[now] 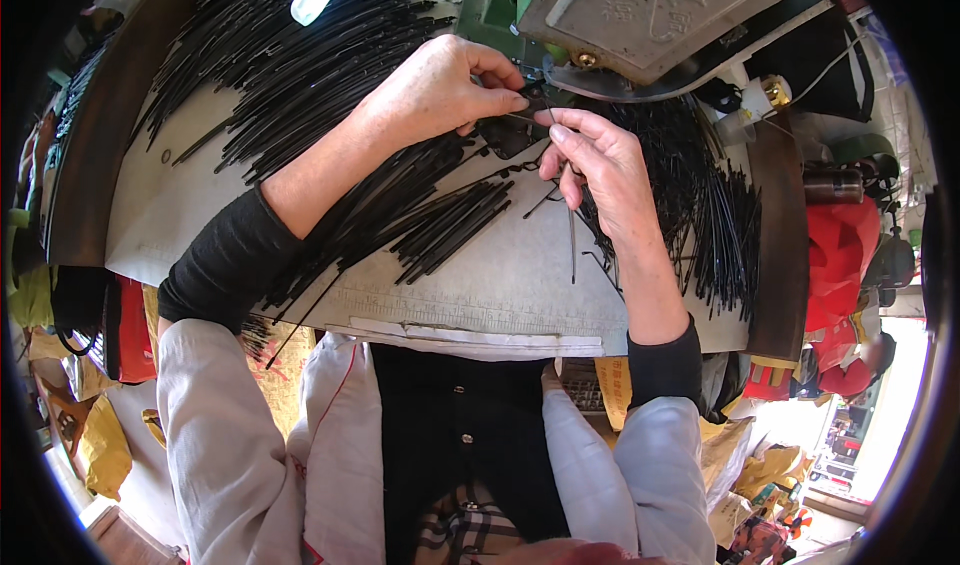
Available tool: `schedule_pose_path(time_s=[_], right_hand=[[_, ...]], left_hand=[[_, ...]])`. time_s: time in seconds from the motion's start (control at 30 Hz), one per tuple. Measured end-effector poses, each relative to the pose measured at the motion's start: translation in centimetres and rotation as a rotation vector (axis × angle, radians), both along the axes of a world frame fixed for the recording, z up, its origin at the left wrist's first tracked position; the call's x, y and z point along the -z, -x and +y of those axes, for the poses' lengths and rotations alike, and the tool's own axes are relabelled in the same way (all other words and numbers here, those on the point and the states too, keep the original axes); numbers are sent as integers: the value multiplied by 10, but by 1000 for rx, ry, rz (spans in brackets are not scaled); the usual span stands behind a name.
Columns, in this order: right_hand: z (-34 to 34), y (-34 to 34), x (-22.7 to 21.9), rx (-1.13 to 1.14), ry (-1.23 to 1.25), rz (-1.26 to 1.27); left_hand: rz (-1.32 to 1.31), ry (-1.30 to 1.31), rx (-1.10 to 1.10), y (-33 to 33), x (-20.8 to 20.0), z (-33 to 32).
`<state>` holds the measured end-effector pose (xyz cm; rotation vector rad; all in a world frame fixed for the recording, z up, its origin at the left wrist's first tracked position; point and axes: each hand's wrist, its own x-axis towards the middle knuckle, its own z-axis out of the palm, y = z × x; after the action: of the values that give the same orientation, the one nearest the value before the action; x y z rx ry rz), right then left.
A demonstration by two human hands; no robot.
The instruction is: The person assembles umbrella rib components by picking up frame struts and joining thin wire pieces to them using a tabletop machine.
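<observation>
Rod (527, 118) held near the machine

Both hands work just on the near side of the grey machine (655, 10). The left hand (437, 87) pinches the slim dark rod, thumb to forefinger; the right hand (607, 160) pinches beside it, though whether they share one piece is too small to tell. It looks light, stiff and perhaps slick, best held near an end. Left of the machine spread black rods (320, 70); a heap (735, 235) lies below its right side.

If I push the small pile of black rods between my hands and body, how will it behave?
The rods look straight, so probably stiff. They are thin, so likely light. No tie is visible, so they may scatter.
</observation>
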<state>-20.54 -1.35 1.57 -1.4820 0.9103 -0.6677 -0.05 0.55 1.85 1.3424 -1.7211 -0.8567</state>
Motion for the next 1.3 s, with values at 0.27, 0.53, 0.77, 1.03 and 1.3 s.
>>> schedule_pose_path(time_s=[0.27,0.53,0.77,1.03,1.3], right_hand=[[-5,3,-4,-49,-82,-48],[-6,0,-2,-54,-133,-49],[-7,13,9,156,-184,-289],[-9,10,25,177,-269,-639],[-7,5,20,223,-256,-540]], left_hand=[[77,-103,33,-1,-2,-3],[156,-179,-4,-6,3,-2],[303,-238,39,2,2,-1],[221,-192,131,14,-5,25],[-731,276,-258,-68,9,16]])
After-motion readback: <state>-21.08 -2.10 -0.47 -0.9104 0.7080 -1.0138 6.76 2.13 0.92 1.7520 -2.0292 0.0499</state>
